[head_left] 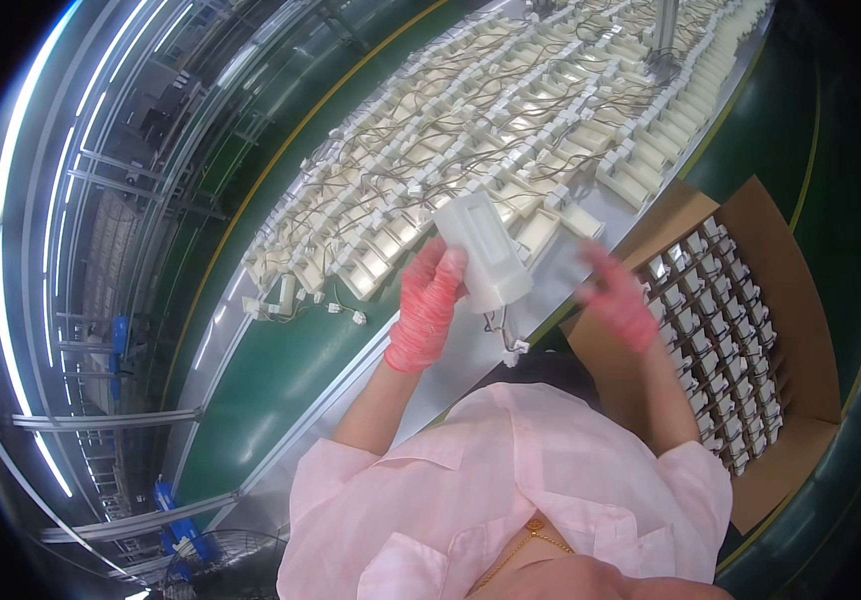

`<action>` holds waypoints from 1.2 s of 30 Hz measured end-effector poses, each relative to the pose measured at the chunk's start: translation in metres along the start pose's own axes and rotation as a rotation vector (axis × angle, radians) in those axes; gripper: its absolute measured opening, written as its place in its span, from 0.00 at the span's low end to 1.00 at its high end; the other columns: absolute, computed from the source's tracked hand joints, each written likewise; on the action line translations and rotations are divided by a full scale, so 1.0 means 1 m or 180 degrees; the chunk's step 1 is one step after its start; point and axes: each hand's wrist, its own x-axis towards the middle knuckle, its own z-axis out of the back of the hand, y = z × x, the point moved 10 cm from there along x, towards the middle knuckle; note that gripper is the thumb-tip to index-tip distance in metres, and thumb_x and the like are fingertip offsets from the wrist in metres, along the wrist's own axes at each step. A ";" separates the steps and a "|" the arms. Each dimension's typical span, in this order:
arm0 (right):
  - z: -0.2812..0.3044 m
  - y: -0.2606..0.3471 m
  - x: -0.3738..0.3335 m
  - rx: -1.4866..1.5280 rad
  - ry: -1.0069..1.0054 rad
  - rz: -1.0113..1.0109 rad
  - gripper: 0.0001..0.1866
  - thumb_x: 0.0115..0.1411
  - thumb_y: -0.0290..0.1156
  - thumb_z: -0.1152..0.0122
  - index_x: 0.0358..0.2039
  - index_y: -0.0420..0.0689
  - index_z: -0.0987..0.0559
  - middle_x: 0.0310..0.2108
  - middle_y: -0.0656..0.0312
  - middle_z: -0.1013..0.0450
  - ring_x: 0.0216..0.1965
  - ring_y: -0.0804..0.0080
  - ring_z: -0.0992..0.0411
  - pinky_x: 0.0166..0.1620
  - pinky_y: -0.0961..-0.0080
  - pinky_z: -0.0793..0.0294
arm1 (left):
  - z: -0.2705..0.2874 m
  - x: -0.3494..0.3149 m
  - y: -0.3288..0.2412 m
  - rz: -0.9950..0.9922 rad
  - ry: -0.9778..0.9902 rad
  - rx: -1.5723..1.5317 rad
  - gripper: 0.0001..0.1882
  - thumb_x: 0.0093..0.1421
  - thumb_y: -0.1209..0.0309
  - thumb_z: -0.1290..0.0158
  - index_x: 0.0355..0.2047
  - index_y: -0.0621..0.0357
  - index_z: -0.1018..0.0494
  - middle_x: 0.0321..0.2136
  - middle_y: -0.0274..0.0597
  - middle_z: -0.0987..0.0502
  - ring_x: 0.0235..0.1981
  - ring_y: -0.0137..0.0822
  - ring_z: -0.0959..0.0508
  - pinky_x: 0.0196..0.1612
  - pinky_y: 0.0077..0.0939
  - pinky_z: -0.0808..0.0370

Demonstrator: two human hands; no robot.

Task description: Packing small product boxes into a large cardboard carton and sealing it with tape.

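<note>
My left hand (428, 300), in a pinkish-red glove, is closed on the side of a white plastic housing (480, 250). The housing is box-shaped with a recessed rectangular face and is held tilted above the near edge of the table. From its lower end hang thin wires with a white connector (518, 348). My right hand (618, 298), gloved the same way, is to the right of the housing and apart from it. Motion blurs its fingers, which look spread, and nothing shows in them. Beyond both hands lie many similar white housings (375, 262) with wires, in rows.
The housings cover a long light table (430, 378) reaching to the far right. At my right stands an open cardboard box (800, 300) holding rows of white and dark parts (715, 340). A metal post (666, 30) rises at the far end. The floor (280, 370) is green.
</note>
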 end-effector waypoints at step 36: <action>-0.098 0.091 -0.025 -0.0265 -0.0246 0.0393 0.07 0.53 0.29 0.38 0.34 0.48 0.23 0.30 0.56 0.29 0.25 0.59 0.29 0.25 0.68 0.29 | 0.019 -0.003 -0.015 -0.0964 -0.0629 0.1608 0.31 0.44 0.78 0.36 0.46 0.57 0.41 0.35 0.37 0.30 0.37 0.28 0.29 0.40 0.24 0.28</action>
